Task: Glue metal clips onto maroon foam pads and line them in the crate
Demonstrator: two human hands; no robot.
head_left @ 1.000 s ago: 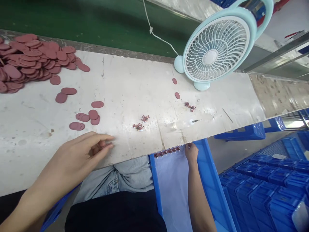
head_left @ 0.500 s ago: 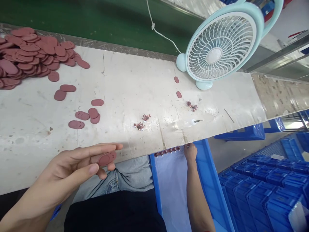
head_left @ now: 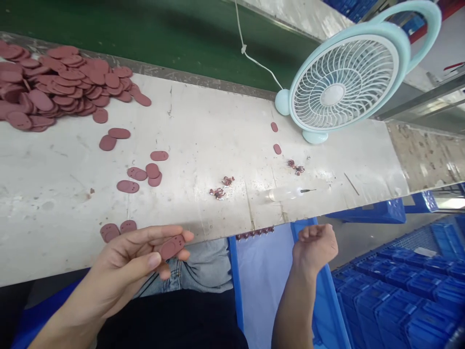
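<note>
Head camera view shows the left hand (head_left: 134,261) near the front edge of the white counter (head_left: 203,126), its thumb and fingers grasping one reddish oval piece (head_left: 172,247). Small dark dots are visible at one end of this piece, and the hand holds it raised above the lap in jeans (head_left: 209,266). Just beside the hand, on the counter, lie some loose ovals (head_left: 109,232) of the same colour.

The right hand (head_left: 315,247) is clenched, with the fingers curled in, above the blue crate (head_left: 329,310); whether something is inside the fingers, I cannot tell. In the crate there is a white sheet (head_left: 259,281), and at its upper end, along the counter edge, a row of small dark red items (head_left: 254,233).

At the far left of the counter is a big pile of reddish ovals (head_left: 69,82), and more of them lie scattered between the pile and the left hand. Near the middle are small clusters (head_left: 218,193), reddish brown and shiny, and another such cluster lies to the right, close to a clear bottle (head_left: 285,194) with a dark thin tip. A light blue fan (head_left: 332,94) stands at the back.
</note>
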